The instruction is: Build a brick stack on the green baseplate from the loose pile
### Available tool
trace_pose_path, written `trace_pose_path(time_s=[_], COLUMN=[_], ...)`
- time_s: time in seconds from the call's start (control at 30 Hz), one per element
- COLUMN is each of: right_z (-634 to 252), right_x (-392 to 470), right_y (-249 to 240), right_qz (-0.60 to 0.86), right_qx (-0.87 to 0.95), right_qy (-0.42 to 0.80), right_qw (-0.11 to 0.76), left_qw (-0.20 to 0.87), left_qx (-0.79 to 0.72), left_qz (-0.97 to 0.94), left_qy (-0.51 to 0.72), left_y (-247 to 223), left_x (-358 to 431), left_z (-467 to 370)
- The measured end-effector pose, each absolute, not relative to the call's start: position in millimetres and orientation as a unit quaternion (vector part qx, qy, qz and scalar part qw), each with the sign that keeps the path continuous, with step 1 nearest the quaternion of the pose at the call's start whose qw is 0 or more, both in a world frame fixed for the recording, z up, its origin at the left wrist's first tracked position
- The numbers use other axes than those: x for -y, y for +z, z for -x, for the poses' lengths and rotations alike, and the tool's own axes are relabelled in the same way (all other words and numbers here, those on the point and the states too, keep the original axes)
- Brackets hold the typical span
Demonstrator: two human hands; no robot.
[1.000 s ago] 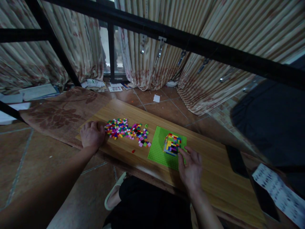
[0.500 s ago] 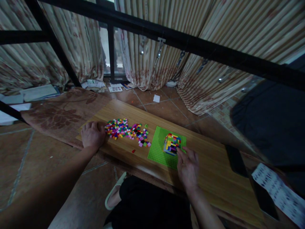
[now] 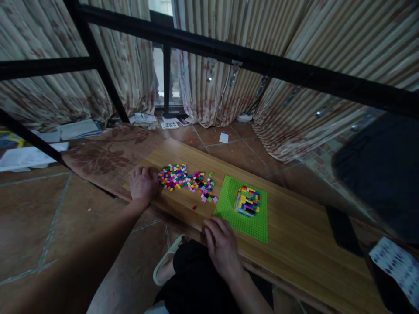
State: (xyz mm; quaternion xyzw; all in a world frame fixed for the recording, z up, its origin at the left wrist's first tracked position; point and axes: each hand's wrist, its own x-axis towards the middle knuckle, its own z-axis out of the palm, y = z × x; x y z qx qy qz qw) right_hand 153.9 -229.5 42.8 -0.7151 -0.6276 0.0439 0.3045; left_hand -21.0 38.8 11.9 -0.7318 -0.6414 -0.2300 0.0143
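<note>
My left hand [image 3: 143,182] rests on the left end of the wooden table, beside a pile of small colourful toy bricks [image 3: 173,176]. Its fingers lie on the tabletop and nothing shows in them. Over the table's front edge, just off the near left corner of a green baseplate [image 3: 229,209], is my right hand [image 3: 221,244]. Its fingers are loosely bent and apart, with no brick visible among them. A stacked block of multicoloured bricks [image 3: 248,201] stands on the baseplate. One red brick [image 3: 194,207] lies alone between the pile and the front edge.
A dark flat object [image 3: 343,229] lies toward the right end of the wooden table [image 3: 294,226], with a printed sheet [image 3: 397,266] beyond it. A black metal frame [image 3: 255,56] crosses above, before striped curtains [image 3: 225,96]. Papers [image 3: 80,129] lie at the left.
My right hand has left the brick block and moved left to the table's front edge. My left hand stays beside the pile. The whole view has shifted slightly.
</note>
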Motion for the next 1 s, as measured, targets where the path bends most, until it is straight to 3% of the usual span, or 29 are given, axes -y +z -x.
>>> trace_pose_path(time_s=[0.37,0.5,0.67,1.0], right_z=[-142,-146,-158,-128], right_x=[131,133,163,113], right_y=[15,21,13,5], right_qz=[0.663,0.655,0.755,0.759], right_qx=[0.662,0.644,0.513,0.516], right_qy=[0.058,0.032,-0.030,0.030], right_qw=[0.345,0.394,0.408,0.396], left_qw=[-0.005,-0.006,-0.011,-0.018], left_qx=[0.647,0.645,0.646,0.643], left_qz=[0.726,0.727,0.729,0.731], left_qy=[-0.232,-0.235,-0.228,-0.229], left_y=[15,15,16,16], left_x=[-34,-32,-32,-29], left_z=[21,21,21,22])
